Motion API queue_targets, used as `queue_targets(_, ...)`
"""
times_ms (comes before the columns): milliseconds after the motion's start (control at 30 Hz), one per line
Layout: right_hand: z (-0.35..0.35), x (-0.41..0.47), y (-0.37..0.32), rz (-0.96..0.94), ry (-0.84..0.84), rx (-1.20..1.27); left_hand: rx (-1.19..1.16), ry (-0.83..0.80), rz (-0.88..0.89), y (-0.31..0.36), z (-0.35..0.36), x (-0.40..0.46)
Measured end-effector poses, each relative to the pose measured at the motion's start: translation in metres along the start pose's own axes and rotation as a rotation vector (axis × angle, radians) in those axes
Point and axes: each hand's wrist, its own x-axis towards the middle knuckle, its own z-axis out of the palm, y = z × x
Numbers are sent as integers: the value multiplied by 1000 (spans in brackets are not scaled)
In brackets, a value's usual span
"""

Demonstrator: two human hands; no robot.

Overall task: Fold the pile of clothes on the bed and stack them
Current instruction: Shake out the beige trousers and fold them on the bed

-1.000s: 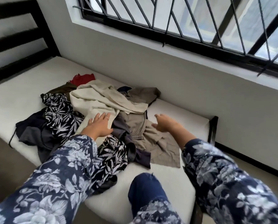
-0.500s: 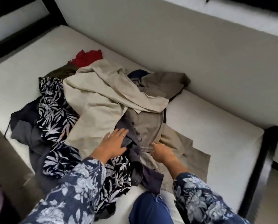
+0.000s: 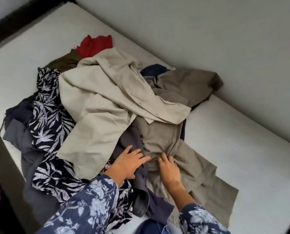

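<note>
Clothes pile [image 3: 107, 105] sits mid-bed [image 3: 233, 132]. Left hand [image 3: 130, 163] lies flat, grip wide; right hand [image 3: 168, 168] pinches the tan pants [image 3: 159, 139]. Best pull toward 6 o'clock, slowly, 1 piece only.

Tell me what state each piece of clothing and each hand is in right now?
Cream shirt: unfolded, draped on top of the pile.
Khaki garment: crumpled, bunched at the right hand.
Dark grey shirt: unfolded, under the left hand.
Leaf-print garment: rumpled.
Red garment: crumpled, at the pile's far end.
Left hand: fingers straight, resting flat.
Right hand: pinching the khaki garment.
</note>
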Motion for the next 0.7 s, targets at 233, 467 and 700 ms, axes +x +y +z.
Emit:
queue_targets(233,-40,-2,-9,8,-56,60,-71,-47,-295,1,3,-1)
queue_targets(467,-53,-16,-18,215,237,440,-49,143,-287,-10,9,-15)
queue_targets(700,-158,-42,-18,493,768,925,88,233,-249,-93,6,-90)
